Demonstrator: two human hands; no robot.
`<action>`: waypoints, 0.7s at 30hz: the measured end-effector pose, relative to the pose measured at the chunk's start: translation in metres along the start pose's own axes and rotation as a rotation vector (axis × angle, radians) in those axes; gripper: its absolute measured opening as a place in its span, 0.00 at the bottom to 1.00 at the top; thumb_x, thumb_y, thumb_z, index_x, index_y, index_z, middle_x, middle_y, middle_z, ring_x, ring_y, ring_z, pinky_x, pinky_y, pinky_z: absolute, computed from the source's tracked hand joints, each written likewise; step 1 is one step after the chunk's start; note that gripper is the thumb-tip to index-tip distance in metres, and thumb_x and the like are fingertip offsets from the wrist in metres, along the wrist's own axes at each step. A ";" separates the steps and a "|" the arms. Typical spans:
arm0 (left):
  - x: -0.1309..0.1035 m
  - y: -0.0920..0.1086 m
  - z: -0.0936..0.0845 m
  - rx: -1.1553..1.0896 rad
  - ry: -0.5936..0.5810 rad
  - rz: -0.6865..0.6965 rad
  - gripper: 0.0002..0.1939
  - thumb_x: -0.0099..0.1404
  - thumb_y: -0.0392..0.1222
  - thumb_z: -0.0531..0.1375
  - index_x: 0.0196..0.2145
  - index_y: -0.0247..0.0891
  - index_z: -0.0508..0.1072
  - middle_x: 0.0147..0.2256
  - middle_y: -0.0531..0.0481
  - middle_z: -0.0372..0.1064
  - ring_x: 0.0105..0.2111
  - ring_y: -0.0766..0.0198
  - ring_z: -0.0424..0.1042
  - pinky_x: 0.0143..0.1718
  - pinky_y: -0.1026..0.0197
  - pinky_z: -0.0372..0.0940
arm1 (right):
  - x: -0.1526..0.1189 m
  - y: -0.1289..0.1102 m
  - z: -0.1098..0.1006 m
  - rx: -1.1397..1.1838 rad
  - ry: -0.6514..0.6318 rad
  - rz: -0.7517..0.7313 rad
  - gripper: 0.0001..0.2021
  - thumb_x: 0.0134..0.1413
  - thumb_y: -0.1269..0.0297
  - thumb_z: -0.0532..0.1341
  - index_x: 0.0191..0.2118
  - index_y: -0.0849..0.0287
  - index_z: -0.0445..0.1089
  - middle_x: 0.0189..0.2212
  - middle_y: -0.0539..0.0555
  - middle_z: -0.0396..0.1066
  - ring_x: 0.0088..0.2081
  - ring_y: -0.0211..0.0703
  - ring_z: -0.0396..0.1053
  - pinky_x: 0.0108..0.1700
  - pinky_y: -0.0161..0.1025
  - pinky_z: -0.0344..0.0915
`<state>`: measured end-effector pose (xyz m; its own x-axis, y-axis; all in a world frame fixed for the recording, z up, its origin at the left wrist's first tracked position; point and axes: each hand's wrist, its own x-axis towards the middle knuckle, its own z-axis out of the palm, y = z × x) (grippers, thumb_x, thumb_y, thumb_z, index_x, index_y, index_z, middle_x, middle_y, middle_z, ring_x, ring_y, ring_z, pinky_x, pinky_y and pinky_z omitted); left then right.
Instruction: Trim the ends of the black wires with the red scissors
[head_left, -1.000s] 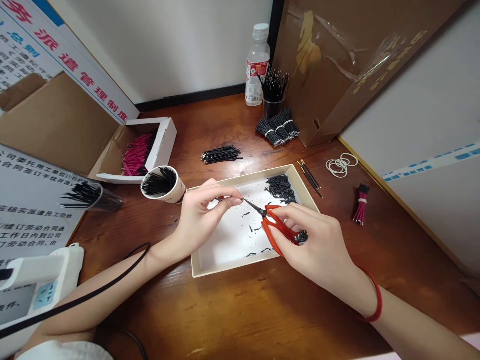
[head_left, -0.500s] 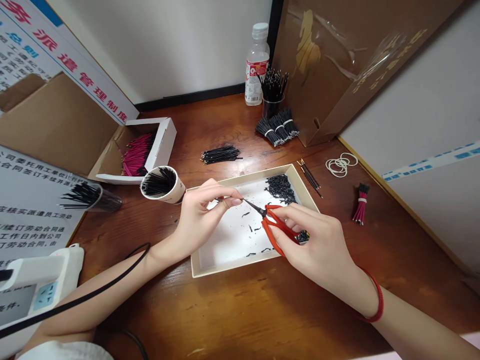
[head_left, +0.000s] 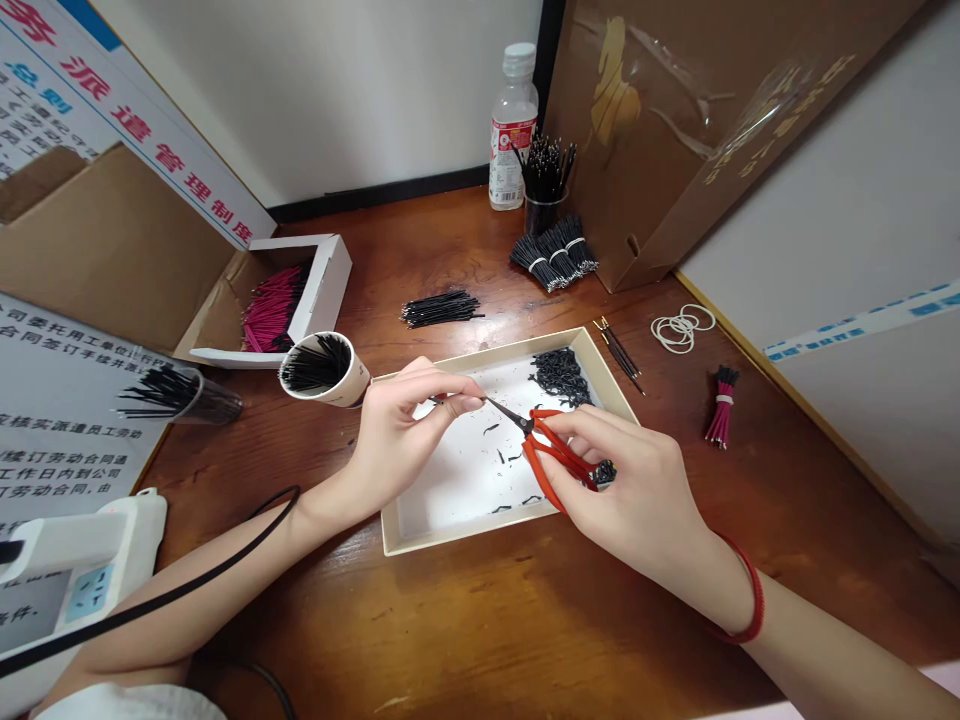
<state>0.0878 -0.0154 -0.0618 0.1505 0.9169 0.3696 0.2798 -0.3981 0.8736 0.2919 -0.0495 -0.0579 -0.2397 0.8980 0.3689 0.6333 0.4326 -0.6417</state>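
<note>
My left hand (head_left: 416, 420) is closed in a pinch above the tray. Between its thumb and forefinger is a thin black wire, mostly hidden by the fingers. A pair of red-handled scissors (head_left: 551, 450) is in my right hand (head_left: 634, 480), fingers wrapped round the handles. Their slim dark tips point left and meet the wire end at my left fingertips; whether the blades are fully closed is too small to tell. Below both hands lies a shallow cream tray (head_left: 391, 545) with a white floor. Black offcuts (head_left: 561, 377) are heaped in its far right corner, and several scraps are scattered about.
Behind the tray lie loose black wires (head_left: 442, 308) and banded bundles (head_left: 555, 255), near a bottle (head_left: 514, 130). A paper cup of wires (head_left: 326, 368) and a box of pink wires (head_left: 330, 285) stand left. Rubber bands (head_left: 682, 328) and a pink bundle (head_left: 721, 405) lie right.
Both hands hold nearly the same pose, with the scissor tips still at my left fingertips. The view has shifted very slightly; nothing else visibly moved.
</note>
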 end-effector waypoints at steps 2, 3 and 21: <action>0.000 0.000 0.000 -0.003 -0.002 0.003 0.07 0.60 0.30 0.64 0.29 0.39 0.80 0.27 0.52 0.77 0.27 0.65 0.67 0.30 0.60 0.61 | 0.000 0.000 0.000 -0.003 -0.001 -0.002 0.02 0.53 0.72 0.61 0.33 0.58 0.70 0.22 0.46 0.67 0.22 0.33 0.62 0.25 0.32 0.61; 0.000 0.000 0.000 -0.003 -0.002 0.004 0.07 0.60 0.30 0.64 0.29 0.39 0.80 0.26 0.52 0.77 0.27 0.65 0.67 0.30 0.60 0.61 | 0.000 0.000 0.000 -0.005 -0.004 -0.006 0.02 0.53 0.72 0.61 0.33 0.58 0.70 0.22 0.47 0.67 0.22 0.33 0.62 0.25 0.32 0.61; 0.000 0.000 0.000 0.017 -0.012 -0.009 0.07 0.61 0.31 0.64 0.28 0.39 0.80 0.27 0.51 0.77 0.27 0.64 0.68 0.31 0.59 0.62 | 0.000 0.000 0.000 0.001 -0.009 0.015 0.02 0.54 0.71 0.61 0.33 0.57 0.71 0.22 0.47 0.68 0.22 0.33 0.62 0.25 0.32 0.62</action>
<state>0.0881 -0.0157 -0.0616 0.1592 0.9202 0.3577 0.2976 -0.3902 0.8713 0.2920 -0.0495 -0.0575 -0.2368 0.9050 0.3535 0.6359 0.4194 -0.6478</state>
